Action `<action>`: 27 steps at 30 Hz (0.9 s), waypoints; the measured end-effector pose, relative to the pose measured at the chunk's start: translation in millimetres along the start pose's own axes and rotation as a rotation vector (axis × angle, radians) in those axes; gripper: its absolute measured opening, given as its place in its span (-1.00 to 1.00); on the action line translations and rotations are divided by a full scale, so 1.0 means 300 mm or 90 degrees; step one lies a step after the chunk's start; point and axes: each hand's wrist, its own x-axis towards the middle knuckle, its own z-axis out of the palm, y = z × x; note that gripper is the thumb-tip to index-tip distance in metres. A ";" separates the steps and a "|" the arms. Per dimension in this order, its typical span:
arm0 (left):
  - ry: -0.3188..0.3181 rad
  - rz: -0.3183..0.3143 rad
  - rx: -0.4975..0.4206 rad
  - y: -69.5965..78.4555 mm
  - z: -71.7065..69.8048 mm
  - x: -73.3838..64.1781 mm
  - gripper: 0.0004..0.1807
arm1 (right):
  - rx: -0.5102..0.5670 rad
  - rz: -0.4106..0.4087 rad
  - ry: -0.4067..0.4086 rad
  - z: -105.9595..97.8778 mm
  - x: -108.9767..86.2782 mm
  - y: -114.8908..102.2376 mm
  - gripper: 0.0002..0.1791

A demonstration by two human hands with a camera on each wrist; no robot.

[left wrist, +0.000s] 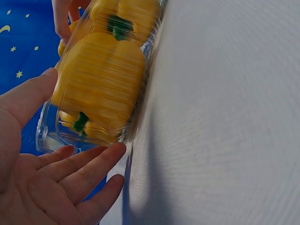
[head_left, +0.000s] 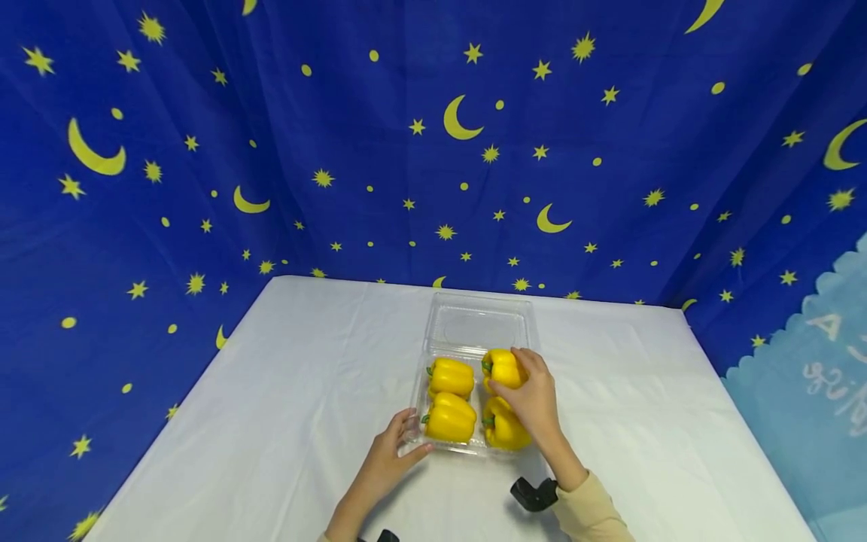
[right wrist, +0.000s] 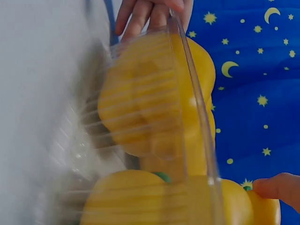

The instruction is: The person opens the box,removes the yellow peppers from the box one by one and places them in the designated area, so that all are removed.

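A clear plastic container (head_left: 421, 391) lies on the table with its lid (head_left: 481, 325) folded back behind it. Inside, on the left side, are two yellow bell peppers, a far one (head_left: 452, 376) and a near one (head_left: 450, 418). On the right, my right hand (head_left: 536, 395) holds the far yellow bell pepper (head_left: 500, 366) between thumb and fingers. Just in front of that sits another yellow bell pepper (head_left: 503, 425), partly hidden by the hand. My left hand (head_left: 384, 461) holds the container's near left corner, thumb and fingers on either side, as the left wrist view (left wrist: 65, 183) also shows.
A white cloth covers the table (head_left: 305, 391). Behind and beside it hangs a blue curtain (head_left: 379, 150) with yellow moons and stars. A light blue panel with writing (head_left: 813, 391) is at the right. Black wrist gear (head_left: 533, 494) shows by the right sleeve.
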 end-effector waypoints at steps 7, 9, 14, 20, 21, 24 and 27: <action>-0.015 0.004 -0.012 0.007 0.007 0.012 -0.24 | 0.024 -0.003 0.026 -0.044 0.005 -0.010 -0.25; -0.010 0.001 -0.008 0.001 0.006 0.008 -0.24 | 0.029 -0.004 0.029 -0.046 0.005 -0.012 -0.25; 0.003 -0.009 -0.007 -0.008 0.001 -0.008 -0.26 | 0.034 -0.004 0.026 -0.044 0.003 -0.028 -0.25; -0.002 0.000 -0.012 0.008 0.011 0.003 -0.25 | 0.040 -0.003 0.043 -0.082 0.008 -0.049 -0.25; -0.001 0.002 -0.013 0.010 0.012 0.005 -0.26 | 0.043 -0.005 0.050 -0.087 0.008 -0.051 -0.26; 0.004 0.004 -0.013 0.009 0.012 0.003 -0.27 | 0.046 -0.015 0.063 -0.095 0.009 -0.056 -0.26; 0.010 0.001 -0.012 0.004 0.010 -0.001 -0.27 | 0.046 -0.022 0.072 -0.097 0.009 -0.059 -0.26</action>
